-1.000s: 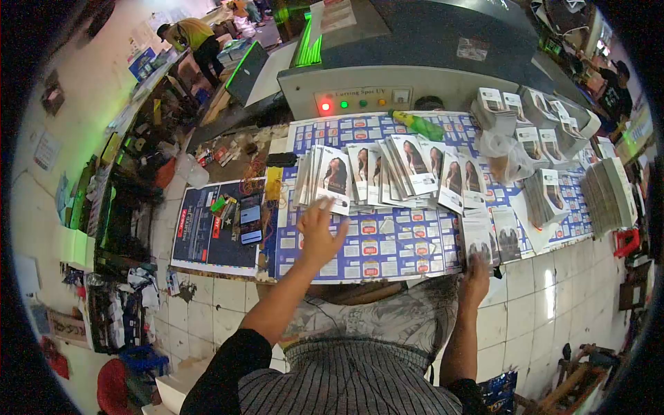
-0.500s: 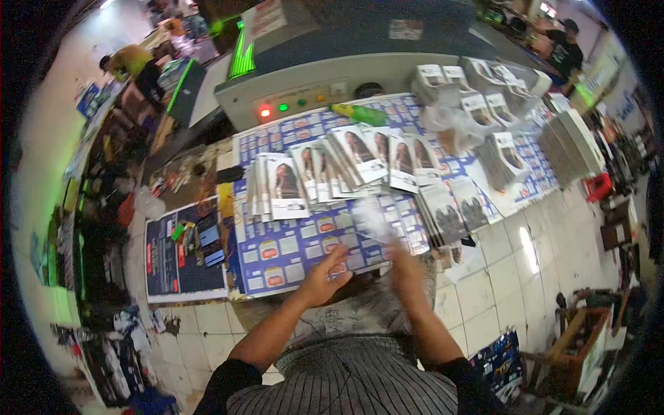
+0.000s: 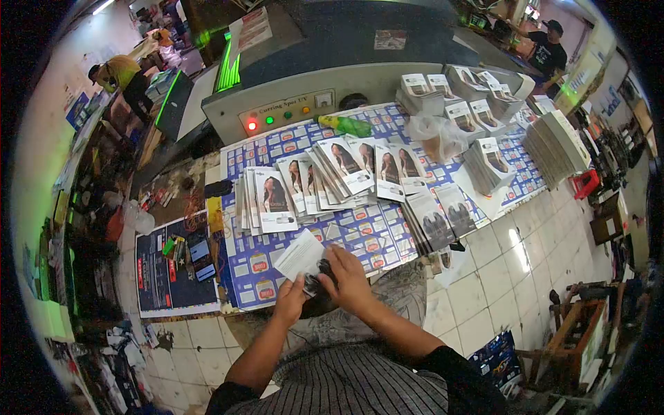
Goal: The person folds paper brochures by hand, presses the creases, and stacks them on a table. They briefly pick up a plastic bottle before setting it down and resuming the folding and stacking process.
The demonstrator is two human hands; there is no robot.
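White-backed printed card (image 3: 299, 254) is pinched at its lower edge by both hands, left hand (image 3: 290, 301) and right hand (image 3: 348, 278) closed on it, fingers meeting over a dark printed patch. That patch cannot be made out. Just beyond the grip lies a blue label sheet (image 3: 360, 238) covering the table; farther off, fanned brochures (image 3: 325, 181). Right of the grip, another brochure stack (image 3: 437, 223) lies flat.
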